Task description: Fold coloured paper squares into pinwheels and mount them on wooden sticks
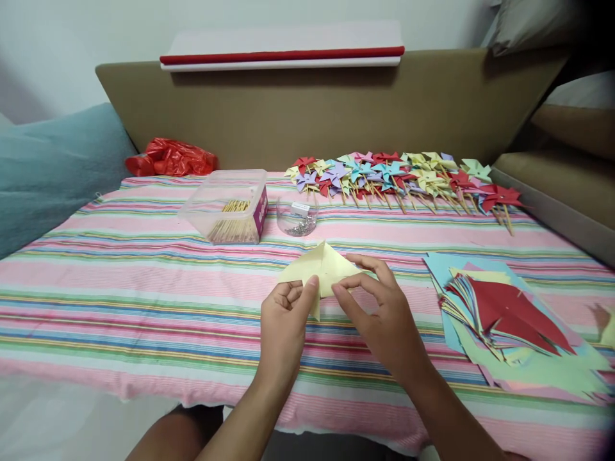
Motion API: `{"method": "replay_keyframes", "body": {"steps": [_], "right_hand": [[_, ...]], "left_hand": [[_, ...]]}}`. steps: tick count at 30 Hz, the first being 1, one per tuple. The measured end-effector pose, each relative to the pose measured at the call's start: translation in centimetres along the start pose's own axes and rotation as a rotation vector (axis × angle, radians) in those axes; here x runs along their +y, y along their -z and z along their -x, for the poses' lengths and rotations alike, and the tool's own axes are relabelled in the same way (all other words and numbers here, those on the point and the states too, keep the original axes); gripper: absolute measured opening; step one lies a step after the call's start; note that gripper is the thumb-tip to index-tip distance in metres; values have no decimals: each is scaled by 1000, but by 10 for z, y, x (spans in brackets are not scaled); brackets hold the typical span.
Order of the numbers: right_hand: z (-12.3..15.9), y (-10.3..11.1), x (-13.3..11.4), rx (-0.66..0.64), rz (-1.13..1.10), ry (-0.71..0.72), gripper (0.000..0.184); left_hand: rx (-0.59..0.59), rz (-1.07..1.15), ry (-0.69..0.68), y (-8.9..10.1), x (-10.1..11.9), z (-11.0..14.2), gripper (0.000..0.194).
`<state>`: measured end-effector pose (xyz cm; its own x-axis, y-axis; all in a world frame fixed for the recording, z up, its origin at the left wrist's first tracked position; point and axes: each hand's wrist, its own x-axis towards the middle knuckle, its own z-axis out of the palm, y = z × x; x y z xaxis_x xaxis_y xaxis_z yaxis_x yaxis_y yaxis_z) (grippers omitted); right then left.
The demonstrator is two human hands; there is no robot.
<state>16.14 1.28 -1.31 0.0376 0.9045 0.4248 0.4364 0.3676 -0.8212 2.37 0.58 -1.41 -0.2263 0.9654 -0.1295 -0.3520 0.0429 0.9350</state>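
Note:
A pale yellow paper piece (pixel 323 264), partly folded, is held just above the striped tablecloth (pixel 120 288) near the front middle. My left hand (pixel 283 323) pinches its lower edge between thumb and curled fingers. My right hand (pixel 382 307) grips its right side with thumb and fingertips. Both hands are closed on the paper.
A clear plastic box of wooden sticks (pixel 229 206) and a small clear cup of pins (pixel 296 218) stand behind the hands. Several finished paper pinwheels (pixel 403 176) lie in a row at the back. A stack of cut coloured papers (pixel 504 317) lies at right. A red plastic bag (pixel 170 157) sits far left.

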Motion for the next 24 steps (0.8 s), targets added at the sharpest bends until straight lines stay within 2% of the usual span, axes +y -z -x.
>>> {"method": "replay_keyframes", "body": {"steps": [4, 24], "right_hand": [[-1, -3, 1, 12, -59, -74, 14], [1, -8, 1, 21, -89, -80, 15]], "left_hand": [[-5, -25, -6, -1, 0, 2, 29], [-7, 0, 9, -2, -2, 3, 28]]}}
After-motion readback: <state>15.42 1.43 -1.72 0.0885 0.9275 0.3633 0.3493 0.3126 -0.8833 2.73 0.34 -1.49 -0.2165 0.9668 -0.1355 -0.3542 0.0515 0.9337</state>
